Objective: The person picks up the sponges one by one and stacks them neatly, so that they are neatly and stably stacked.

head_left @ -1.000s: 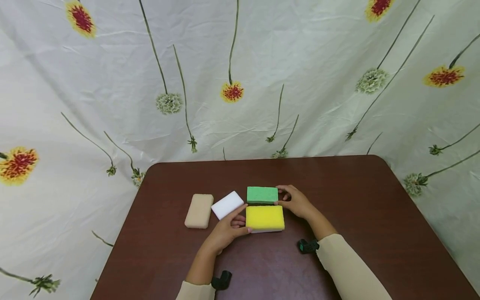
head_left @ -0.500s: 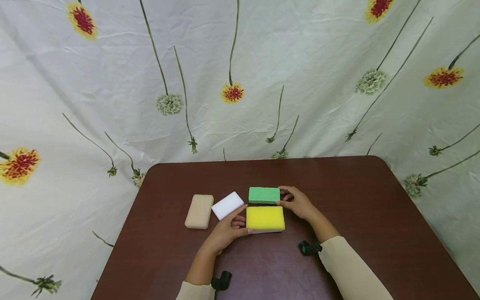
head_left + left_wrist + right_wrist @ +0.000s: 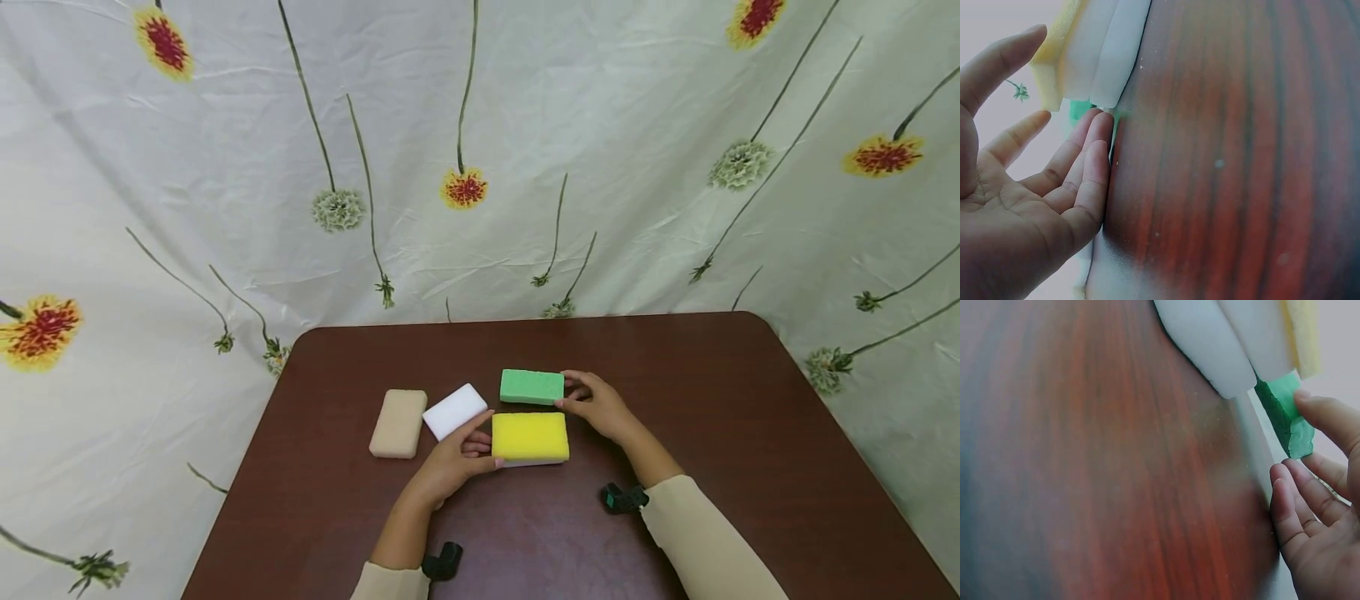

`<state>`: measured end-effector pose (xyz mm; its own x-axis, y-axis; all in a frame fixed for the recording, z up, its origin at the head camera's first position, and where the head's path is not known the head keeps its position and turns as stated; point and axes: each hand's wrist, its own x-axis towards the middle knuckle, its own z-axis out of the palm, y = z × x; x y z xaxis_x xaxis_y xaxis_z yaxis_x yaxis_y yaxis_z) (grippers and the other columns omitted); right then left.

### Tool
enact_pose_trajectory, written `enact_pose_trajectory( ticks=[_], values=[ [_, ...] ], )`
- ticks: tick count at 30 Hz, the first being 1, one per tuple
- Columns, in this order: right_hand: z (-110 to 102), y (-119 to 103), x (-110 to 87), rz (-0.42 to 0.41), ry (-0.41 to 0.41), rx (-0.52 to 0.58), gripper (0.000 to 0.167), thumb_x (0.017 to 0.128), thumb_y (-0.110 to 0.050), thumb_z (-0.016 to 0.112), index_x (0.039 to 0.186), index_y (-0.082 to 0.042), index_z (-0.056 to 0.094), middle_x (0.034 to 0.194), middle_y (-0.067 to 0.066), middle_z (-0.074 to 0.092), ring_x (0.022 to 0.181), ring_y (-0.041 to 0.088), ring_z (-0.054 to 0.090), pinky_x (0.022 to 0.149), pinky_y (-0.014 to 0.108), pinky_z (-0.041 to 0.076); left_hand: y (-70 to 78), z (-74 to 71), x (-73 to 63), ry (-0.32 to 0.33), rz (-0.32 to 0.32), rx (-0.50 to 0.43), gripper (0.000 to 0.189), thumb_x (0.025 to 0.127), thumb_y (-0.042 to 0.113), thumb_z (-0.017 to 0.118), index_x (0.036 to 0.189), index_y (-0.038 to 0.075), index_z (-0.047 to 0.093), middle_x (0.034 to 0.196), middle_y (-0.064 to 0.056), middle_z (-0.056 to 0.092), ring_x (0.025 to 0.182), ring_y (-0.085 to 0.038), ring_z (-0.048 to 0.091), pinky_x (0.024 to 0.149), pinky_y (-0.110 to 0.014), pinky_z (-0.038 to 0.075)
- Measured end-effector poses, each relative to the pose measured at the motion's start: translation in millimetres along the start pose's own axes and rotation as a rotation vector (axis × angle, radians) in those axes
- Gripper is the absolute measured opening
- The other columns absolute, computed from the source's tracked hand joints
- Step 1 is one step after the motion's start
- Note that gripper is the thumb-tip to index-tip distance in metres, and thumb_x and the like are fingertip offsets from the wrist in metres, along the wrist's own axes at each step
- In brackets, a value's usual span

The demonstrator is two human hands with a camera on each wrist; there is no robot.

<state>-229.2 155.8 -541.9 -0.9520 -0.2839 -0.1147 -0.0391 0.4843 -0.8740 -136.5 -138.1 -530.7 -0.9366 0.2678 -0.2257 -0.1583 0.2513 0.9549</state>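
Note:
In the head view a yellow-topped sponge [image 3: 529,435] with pale layers below lies on the brown table. My left hand [image 3: 448,467] holds its left end, thumb at the near corner and index finger at the far one. In the left wrist view the other fingers of this left hand [image 3: 1041,194] lie beside the table surface. Behind the yellow sponge is a green sponge [image 3: 532,386], slightly tilted. My right hand [image 3: 600,407] pinches its right end between thumb and index finger. The right wrist view shows the green sponge [image 3: 1282,409] partly hidden behind the pale layers.
A white block [image 3: 455,412] lies at an angle just left of the yellow sponge. Farther left is a beige sponge [image 3: 398,423]. Behind the table [image 3: 637,350] hangs a white flowered cloth [image 3: 645,167].
My right hand has shifted slightly right with the green sponge, which now tilts a little and stands farther from the yellow one. My left hand and the other blocks stay put.

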Motion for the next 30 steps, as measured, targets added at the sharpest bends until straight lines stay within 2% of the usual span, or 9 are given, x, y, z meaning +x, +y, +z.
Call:
enact_pose_trajectory(
  ticks=[5, 13, 19, 25, 30],
  values=[
    [-1, -1, -5.2, -0.011, 0.019, 0.019, 0.062, 0.092, -0.037, 0.074, 0.147, -0.02, 0.051, 0.14, 0.009, 0.054, 0.116, 0.026, 0.059, 0.095, 0.042, 0.05, -0.4, 0.1, 0.3, -0.005, 0.001, -0.006, 0.081, 0.084, 0.021, 0.083, 0.154, 0.023, 0.044, 0.125, -0.013, 0.059, 0.114, -0.025, 0.058, 0.098, -0.032, 0.048],
    [-4, -2, -16.4, -0.053, 0.043, 0.036, 0.065, 0.092, -0.039, 0.074, 0.148, -0.018, 0.05, 0.138, 0.009, 0.054, 0.121, 0.03, 0.059, 0.098, 0.047, 0.051, -0.6, -0.2, 0.9, -0.002, 0.009, 0.0, 0.08, 0.084, 0.021, 0.083, 0.154, 0.021, 0.044, 0.124, -0.013, 0.059, 0.113, -0.024, 0.059, 0.098, -0.033, 0.049],
    [-7, -10, -26.3, -0.093, 0.063, 0.05, 0.062, 0.095, -0.03, 0.072, 0.149, -0.013, 0.049, 0.139, 0.013, 0.054, 0.124, 0.035, 0.058, 0.102, 0.052, 0.048, 0.6, 0.0, 0.4, 0.006, 0.013, 0.002, 0.08, 0.084, 0.02, 0.083, 0.154, 0.022, 0.044, 0.124, -0.013, 0.06, 0.112, -0.023, 0.059, 0.097, -0.031, 0.048],
    [-9, -8, -30.2, -0.103, 0.078, 0.025, 0.065, 0.093, -0.038, 0.074, 0.149, -0.017, 0.05, 0.137, 0.008, 0.057, 0.123, 0.029, 0.06, 0.1, 0.046, 0.05, -0.2, 0.1, 0.6, 0.009, 0.02, 0.0, 0.081, 0.084, 0.02, 0.083, 0.154, 0.021, 0.043, 0.123, -0.012, 0.059, 0.112, -0.023, 0.059, 0.097, -0.032, 0.048],
    [-11, -11, -35.1, -0.12, 0.091, 0.021, 0.064, 0.092, -0.034, 0.075, 0.149, -0.016, 0.051, 0.137, 0.007, 0.057, 0.121, 0.029, 0.06, 0.097, 0.039, 0.052, -0.6, 0.5, 0.5, 0.017, 0.023, 0.004, 0.079, 0.084, 0.02, 0.083, 0.154, 0.023, 0.045, 0.123, -0.012, 0.059, 0.112, -0.023, 0.059, 0.097, -0.032, 0.048]
  ],
)
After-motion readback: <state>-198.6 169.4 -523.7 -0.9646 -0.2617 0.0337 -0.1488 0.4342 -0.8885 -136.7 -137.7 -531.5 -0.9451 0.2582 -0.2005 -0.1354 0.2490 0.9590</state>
